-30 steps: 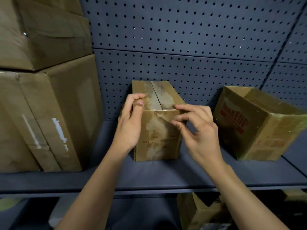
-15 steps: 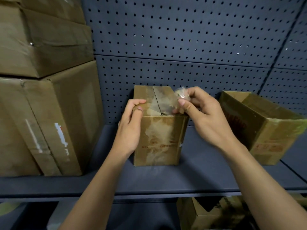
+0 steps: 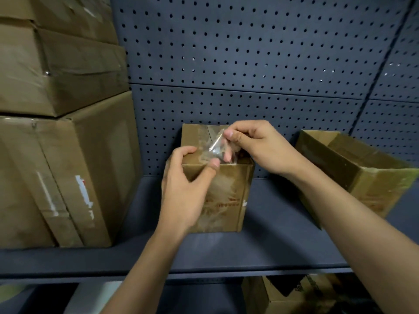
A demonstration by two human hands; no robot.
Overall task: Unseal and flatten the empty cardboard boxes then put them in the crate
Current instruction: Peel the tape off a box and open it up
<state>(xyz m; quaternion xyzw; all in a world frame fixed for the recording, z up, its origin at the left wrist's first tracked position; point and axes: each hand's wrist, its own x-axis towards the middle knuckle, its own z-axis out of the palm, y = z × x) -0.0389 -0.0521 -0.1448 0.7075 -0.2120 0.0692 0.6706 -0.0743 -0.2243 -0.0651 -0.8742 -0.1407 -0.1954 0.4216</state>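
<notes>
Sealed box (image 3: 229,200) stands mid-shelf (image 3: 272,245), close to the back edge. Left hand (image 3: 181,191) grips its near-left top corner, fingers curled over the top and thumb pressed on the front face. Judged a brace, so the light box does not lift or slide with the pull. Right hand (image 3: 258,148) pinches a crumpled strip of clear tape (image 3: 215,145) between thumb and fingertips, raised off the top seam. Step in hand: unsealing; the far part of the seam looks taped down. Open box (image 3: 362,177) sits toward the shelf's right end, and a stack (image 3: 68,166) of big boxes fills the left end. Crate not in view.
</notes>
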